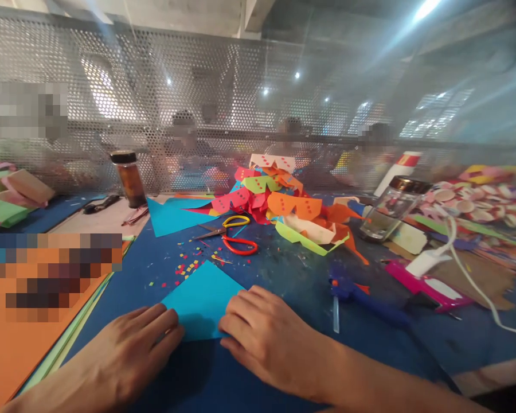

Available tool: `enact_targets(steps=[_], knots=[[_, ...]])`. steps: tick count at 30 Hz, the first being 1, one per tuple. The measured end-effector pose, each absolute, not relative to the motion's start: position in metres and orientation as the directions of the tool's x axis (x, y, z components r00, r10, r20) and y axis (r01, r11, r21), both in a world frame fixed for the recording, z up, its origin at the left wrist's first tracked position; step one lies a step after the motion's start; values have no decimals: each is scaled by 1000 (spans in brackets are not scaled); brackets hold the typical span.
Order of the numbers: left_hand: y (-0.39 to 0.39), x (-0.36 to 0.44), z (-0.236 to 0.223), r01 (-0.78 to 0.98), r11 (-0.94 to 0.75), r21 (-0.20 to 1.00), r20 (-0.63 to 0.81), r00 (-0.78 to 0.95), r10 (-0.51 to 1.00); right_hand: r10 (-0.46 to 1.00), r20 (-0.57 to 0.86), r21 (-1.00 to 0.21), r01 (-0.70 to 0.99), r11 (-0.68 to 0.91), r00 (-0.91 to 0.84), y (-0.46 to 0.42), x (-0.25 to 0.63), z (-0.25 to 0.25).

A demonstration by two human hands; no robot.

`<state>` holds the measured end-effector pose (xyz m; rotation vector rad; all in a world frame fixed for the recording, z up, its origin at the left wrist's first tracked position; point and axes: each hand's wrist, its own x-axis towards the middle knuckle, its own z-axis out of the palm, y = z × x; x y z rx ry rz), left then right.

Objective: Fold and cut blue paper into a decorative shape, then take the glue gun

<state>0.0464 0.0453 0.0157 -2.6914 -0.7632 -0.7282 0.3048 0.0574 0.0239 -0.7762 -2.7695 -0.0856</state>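
Note:
A bright blue sheet of paper (206,298), its top corner pointing away from me, lies on the dark blue table between my hands. My left hand (131,347) is closed on its left corner, fingers curled. At its right edge, my right hand (269,332) grips the paper with bent fingers; the thumbs are partly hidden. Just beyond the sheet lie scissors (230,232) with one yellow and one red handle, blades apart. Small coloured paper bits (189,267) are scattered near them. Another blue paper piece (176,217) rests behind, to the left.
Cut paper shapes (279,201) are heaped at the back middle. To the right are a blue glue gun (361,298), a clear jar (389,209), and a pink device (430,287) with a white cable. Orange sheets (38,350) are stacked at left; a dark-lidded bottle (129,180) stands behind.

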Motion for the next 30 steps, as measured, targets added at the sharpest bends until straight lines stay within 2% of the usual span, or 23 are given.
enact_targets(steps=[3,8,11,13,19,22,24,30], knots=[[47,46,16,520,-848,-103,496,765,410,491,273,34,518,855,-827,58,301,24],[45,40,16,527,-849,-40,457,765,453,454,263,152,501,852,-851,57,296,24],[45,36,11,539,-842,21,438,752,493,450,254,164,496,852,-856,56,294,24],[47,34,6,556,-827,85,416,734,536,475,267,102,514,852,-839,57,293,25],[52,34,-1,594,-743,309,372,643,669,606,263,-222,564,795,-751,63,292,19],[53,36,0,597,-707,380,369,603,707,620,282,-281,554,783,-732,63,292,17],[53,37,1,604,-675,423,363,570,737,593,322,-247,539,805,-738,62,291,18],[53,37,5,631,-606,484,315,521,794,447,420,15,499,866,-789,61,290,20]])
